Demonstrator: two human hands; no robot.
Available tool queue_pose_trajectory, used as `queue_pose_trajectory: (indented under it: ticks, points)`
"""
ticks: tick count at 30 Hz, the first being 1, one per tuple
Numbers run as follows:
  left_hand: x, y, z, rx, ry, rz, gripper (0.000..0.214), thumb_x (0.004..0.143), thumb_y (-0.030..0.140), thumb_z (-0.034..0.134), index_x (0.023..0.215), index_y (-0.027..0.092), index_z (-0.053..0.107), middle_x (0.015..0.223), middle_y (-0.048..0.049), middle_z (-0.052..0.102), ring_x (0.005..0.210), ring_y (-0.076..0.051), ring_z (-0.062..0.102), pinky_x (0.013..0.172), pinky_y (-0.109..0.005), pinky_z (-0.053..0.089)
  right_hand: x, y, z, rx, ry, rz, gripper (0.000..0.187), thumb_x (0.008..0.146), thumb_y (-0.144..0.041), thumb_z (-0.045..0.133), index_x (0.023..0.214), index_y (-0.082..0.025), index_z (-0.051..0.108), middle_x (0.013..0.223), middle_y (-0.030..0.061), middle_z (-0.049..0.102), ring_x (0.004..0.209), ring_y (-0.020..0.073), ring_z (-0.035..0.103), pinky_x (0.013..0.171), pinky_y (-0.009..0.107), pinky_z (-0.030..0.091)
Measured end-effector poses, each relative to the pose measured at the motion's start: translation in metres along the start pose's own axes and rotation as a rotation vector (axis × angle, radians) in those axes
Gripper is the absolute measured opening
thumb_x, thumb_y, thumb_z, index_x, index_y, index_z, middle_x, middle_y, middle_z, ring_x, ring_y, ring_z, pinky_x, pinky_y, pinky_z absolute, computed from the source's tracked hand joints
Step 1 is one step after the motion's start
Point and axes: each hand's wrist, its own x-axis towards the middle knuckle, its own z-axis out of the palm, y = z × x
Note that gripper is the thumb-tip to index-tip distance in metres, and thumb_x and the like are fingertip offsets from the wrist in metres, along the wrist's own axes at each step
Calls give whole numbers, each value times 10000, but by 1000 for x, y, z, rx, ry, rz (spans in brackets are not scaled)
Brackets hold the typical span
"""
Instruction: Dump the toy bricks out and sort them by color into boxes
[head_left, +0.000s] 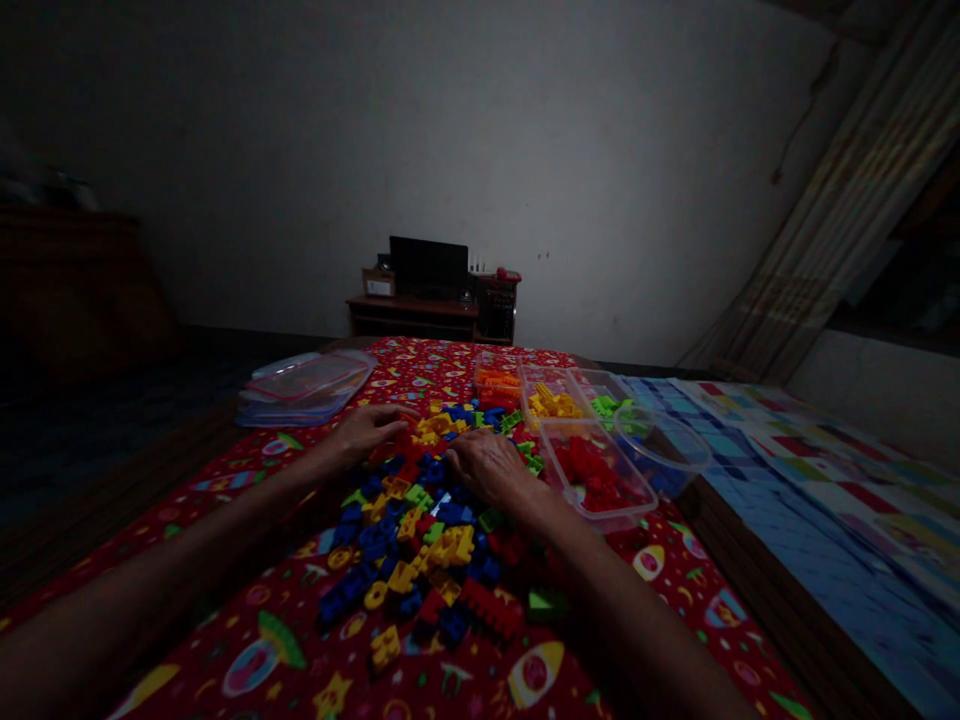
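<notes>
A loose pile of toy building bricks (420,520) in blue, yellow, green and red spreads over the red patterned tablecloth (300,640). At its far left edge is my left hand (371,432), its fingers drawn together and pointing right. Something orange-red shows at those fingertips, too dim to name. My right hand (489,465) rests low over the pile's middle right, fingers curled down and close together. The tips are hidden, along with whatever they grip. Yellow bricks (435,428) lie between my two hands.
Clear bins to the right hold sorted bricks: orange (498,384), yellow (553,402), green (609,408) and red (600,478). A round clear tub (679,450) adjoins them. Stacked clear lids (307,385) lie at the far left. A bed (780,510) stands on the right.
</notes>
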Motion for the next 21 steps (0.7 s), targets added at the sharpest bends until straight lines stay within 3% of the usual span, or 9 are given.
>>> queue_pose_trajectory:
  ticks: [4, 8, 12, 14, 18, 21]
  points:
    - [13, 15, -7, 53, -3, -32, 518, 661, 484, 602, 1053, 166, 722, 716, -29, 712, 650, -209, 642, 566, -283, 502, 4, 0, 11, -22, 14, 31, 296, 985, -284, 385, 906, -174, 648, 945, 88, 684, 905, 183, 601, 812, 281, 412]
    - [52, 31, 2, 45, -115, -65, 423, 658, 405, 601, 975, 158, 733, 482, 19, 588, 452, -151, 541, 461, -255, 447, 4, 1, 15, -13, 32, 24, 306, 991, -293, 375, 927, -171, 648, 967, 88, 687, 917, 189, 594, 844, 299, 410]
    - [100, 57, 25, -65, -136, 27, 181, 651, 320, 635, 677, 145, 674, 476, 19, 537, 478, -131, 533, 547, -278, 502, 2, 0, 14, 4, 62, 25, 288, 990, -300, 392, 917, -185, 645, 950, 72, 682, 917, 184, 584, 845, 300, 407]
    - [120, 72, 38, -102, -101, 64, 172, 688, 308, 626, 610, 156, 607, 509, 19, 527, 518, -125, 543, 631, -298, 537, 2, -1, 14, 13, 71, 30, 282, 990, -295, 394, 906, -188, 641, 939, 67, 676, 911, 182, 579, 837, 299, 407]
    - [147, 89, 52, -40, -41, 60, 192, 759, 325, 597, 744, 136, 628, 591, 1, 578, 582, -138, 592, 696, -313, 551, 1, -1, 14, 6, 81, 17, 286, 994, -299, 383, 908, -187, 632, 934, 66, 672, 909, 183, 574, 831, 300, 405]
    - [144, 85, 46, 89, -21, 33, 234, 724, 331, 636, 840, 132, 674, 612, -18, 632, 628, -185, 640, 681, -306, 535, 2, 1, 15, -4, 74, 6, 287, 993, -304, 382, 907, -189, 631, 929, 61, 669, 897, 176, 568, 826, 293, 405]
